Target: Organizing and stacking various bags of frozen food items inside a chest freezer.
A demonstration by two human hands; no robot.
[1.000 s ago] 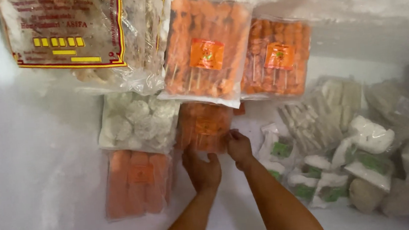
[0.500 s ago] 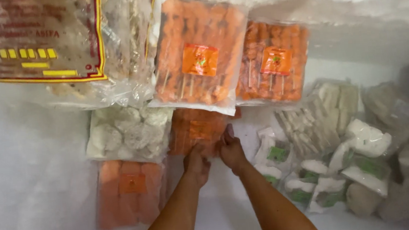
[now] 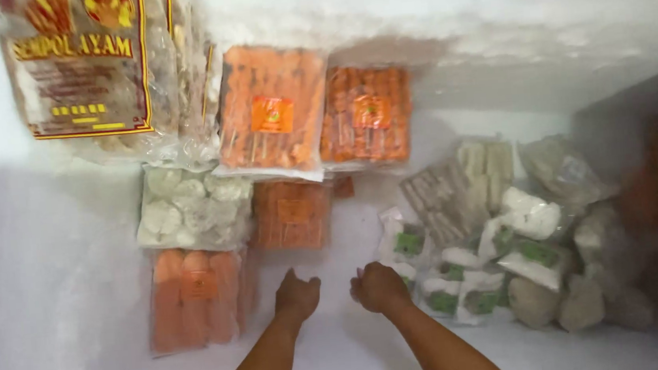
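The flat orange packet (image 3: 293, 214) lies on the frosted freezer floor (image 3: 336, 359), just ahead of the person's two hands and touched by neither. The left hand (image 3: 297, 295) hangs a little short of its near edge, fingers loosely spread and empty. The right hand (image 3: 379, 286) sits beside it, curled into a loose fist with its knuckles up and nothing showing in it.

As I read it, this is a pause in handling the frozen packs: the hands are off the packet, with bare floor under them. Taking hold of it would call for a short reach forward and a grip on the near edge, since its far end is tucked under the two upright orange skewer packs (image 3: 275, 114) leaning on the back wall.

To the left lie a bag of pale round pieces (image 3: 192, 209) and, nearer, a pack of orange sausages (image 3: 196, 296). A large printed bag (image 3: 85, 67) stands above them. To the right is a heap of small white packets with green labels (image 3: 432, 275).

The far right is dark and blurred, and I cannot tell what stands there. The large bag is cut off at the top, and frost hides the freezer wall (image 3: 488, 4).
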